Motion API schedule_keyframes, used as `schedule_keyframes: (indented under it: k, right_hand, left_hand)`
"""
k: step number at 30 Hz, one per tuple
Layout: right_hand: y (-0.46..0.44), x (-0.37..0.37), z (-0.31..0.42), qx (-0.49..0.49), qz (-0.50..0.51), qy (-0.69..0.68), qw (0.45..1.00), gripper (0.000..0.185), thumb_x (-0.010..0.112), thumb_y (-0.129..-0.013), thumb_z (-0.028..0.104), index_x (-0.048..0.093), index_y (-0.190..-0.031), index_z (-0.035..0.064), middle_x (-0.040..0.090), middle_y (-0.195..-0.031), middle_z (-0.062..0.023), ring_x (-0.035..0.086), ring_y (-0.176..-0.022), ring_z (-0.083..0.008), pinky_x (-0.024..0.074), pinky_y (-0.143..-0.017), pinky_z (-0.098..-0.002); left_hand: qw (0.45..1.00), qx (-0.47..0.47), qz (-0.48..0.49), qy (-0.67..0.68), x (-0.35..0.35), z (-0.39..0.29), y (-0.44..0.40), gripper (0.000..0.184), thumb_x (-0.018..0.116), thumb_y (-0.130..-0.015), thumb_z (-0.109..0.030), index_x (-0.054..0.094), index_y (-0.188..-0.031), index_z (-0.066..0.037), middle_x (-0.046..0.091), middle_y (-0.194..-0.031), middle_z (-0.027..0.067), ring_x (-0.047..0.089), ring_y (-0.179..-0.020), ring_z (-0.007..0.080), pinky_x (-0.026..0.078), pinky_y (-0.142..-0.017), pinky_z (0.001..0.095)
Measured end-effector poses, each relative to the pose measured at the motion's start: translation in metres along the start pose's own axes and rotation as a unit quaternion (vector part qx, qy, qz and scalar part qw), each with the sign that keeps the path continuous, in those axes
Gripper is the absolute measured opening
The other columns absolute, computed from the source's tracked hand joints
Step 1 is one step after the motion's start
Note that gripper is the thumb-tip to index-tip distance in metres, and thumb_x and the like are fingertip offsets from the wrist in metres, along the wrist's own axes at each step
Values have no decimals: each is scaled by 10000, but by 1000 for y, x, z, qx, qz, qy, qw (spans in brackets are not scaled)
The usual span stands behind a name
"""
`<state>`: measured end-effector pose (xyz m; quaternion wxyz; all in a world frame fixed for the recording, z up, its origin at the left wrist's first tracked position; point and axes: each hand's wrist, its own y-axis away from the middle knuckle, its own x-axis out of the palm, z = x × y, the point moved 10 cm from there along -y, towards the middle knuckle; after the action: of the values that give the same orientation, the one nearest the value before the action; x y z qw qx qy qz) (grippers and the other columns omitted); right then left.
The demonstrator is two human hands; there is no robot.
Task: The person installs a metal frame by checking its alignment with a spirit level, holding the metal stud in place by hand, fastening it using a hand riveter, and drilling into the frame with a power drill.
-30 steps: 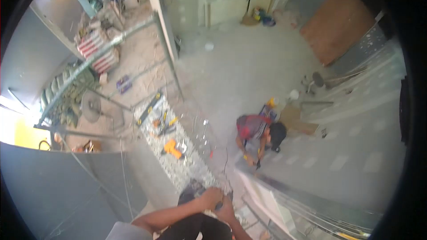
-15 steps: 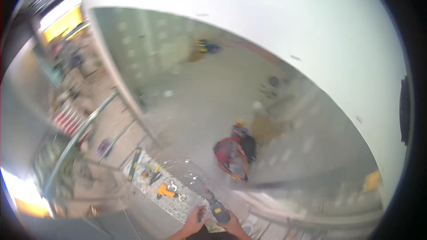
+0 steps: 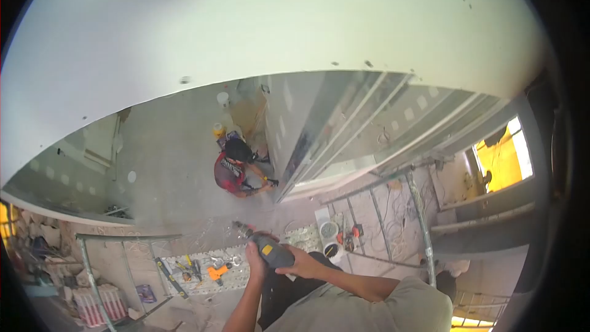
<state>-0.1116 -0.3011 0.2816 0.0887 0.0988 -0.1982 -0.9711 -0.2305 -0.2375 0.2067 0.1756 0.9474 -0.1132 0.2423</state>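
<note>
A dark grey power tool (image 3: 273, 252) with a yellow label lies between my hands, its metal-looking front end pointing up and to the left. My right hand (image 3: 301, 264) is wrapped round its rear end. Along the left side, nearer the front, my left hand (image 3: 257, 260) grips the body with closed fingers. Beneath them is a perforated platform (image 3: 239, 253). An orange tool (image 3: 217, 273) lies on it to the left, beside a spirit level (image 3: 171, 278) and several small hand tools (image 3: 190, 267). The exact kind of the grey tool is unclear.
Metal rails (image 3: 421, 227) flank the platform on both sides. A bucket (image 3: 329, 230) and an orange-and-black tool (image 3: 351, 237) stand at the right. Below, a co-worker (image 3: 232, 169) crouches on the floor. A large white panel (image 3: 276, 18) spans the top.
The view has swung to the right, showing the right-hand rail and window. My left hand, earlier beside the tool, now closes on it. The tool has come up higher in view.
</note>
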Motion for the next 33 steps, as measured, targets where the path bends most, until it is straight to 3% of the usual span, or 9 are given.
schedule_keyframes:
  k: [9, 14, 17, 21, 24, 27, 31, 32, 33]
  right_hand:
    - [64, -73, -17, 22, -111, -211, 971, 975, 900, -775, 388, 398, -1501, -25, 553, -1386, -191, 552, -1273, -267, 438, -1081, -388]
    - [80, -87, -29, -101, -188, -159, 964, 1179, 943, -730, 361, 228, -1589, -13, 341, -1589, -213, 359, -1472, -295, 320, -1194, -404]
    - [87, -103, -32, -153, -304, -165, 926, 1118, 965, -702, 228, 294, -1570, 9, 412, -1555, -197, 429, -1426, -281, 361, -1170, -403]
    - [74, -104, -59, -107, -396, -199, 890, 989, 940, -705, 92, 389, -1523, 22, 534, -1457, -178, 538, -1329, -252, 434, -1109, -389]
    - [67, -116, -75, -106, -492, -198, 841, 783, 850, -753, 6, 488, -1447, 9, 666, -1277, -149, 648, -1158, -198, 508, -1011, -353]
    - [60, -114, -90, -93, -528, -256, 805, 732, 841, -760, 7, 514, -1415, 0, 670, -1261, -139, 650, -1146, -185, 515, -997, -343]
    - [60, -111, -91, -98, -558, -277, 776, 681, 833, -773, 14, 537, -1387, 4, 683, -1214, -120, 654, -1108, -173, 513, -981, -319]
    - [59, -111, -98, -99, -568, -279, 768, 681, 833, -773, 14, 537, -1387, 4, 683, -1214, -120, 654, -1108, -173, 513, -981, -319]
    - [55, -108, -107, -96, -570, -277, 768, 680, 834, -773, 13, 539, -1385, 8, 681, -1211, -113, 651, -1107, -169, 510, -983, -316]
  left_hand:
    - [984, -136, 68, -94, 117, 23, -27, 598, 446, -1044, -587, 615, -1055, -14, 686, -889, 144, 683, -784, 241, 575, -730, 374]
    - [970, -221, 84, -53, 157, 46, -46, 589, 460, -1041, -595, 623, -985, -31, 672, -846, 119, 672, -735, 227, 569, -712, 361]
    - [959, -266, 81, -56, 165, 66, -58, 611, 453, -1037, -620, 630, -946, -42, 665, -815, 105, 666, -708, 218, 565, -710, 355]
    - [941, -314, 72, -104, 167, 91, -75, 633, 444, -1037, -634, 643, -904, -48, 672, -807, 102, 667, -707, 215, 562, -705, 350]
    - [940, -291, 107, -144, 167, 105, -94, 714, 419, -1001, -719, 655, -953, -47, 688, -851, 96, 679, -784, 214, 555, -770, 352]
    - [936, -311, 126, -110, 159, 109, -104, 881, 269, -947, -839, 650, -1070, -54, 690, -974, 97, 667, -891, 218, 531, -841, 342]
    - [966, -103, 114, -208, 100, 36, -236, 986, 158, -907, -891, 583, -1261, -75, 638, -1155, 91, 601, -1045, 239, 487, -928, 367]
    - [958, -74, 211, -179, 111, 8, -271, 990, 203, -915, -881, 524, -1391, -75, 594, -1308, 110, 533, -1220, 258, 420, -1059, 427]
    - [970, -30, 200, -138, 121, -25, -304, 994, 201, -929, -867, 457, -1471, -74, 534, -1419, 131, 500, -1302, 292, 388, -1111, 442]
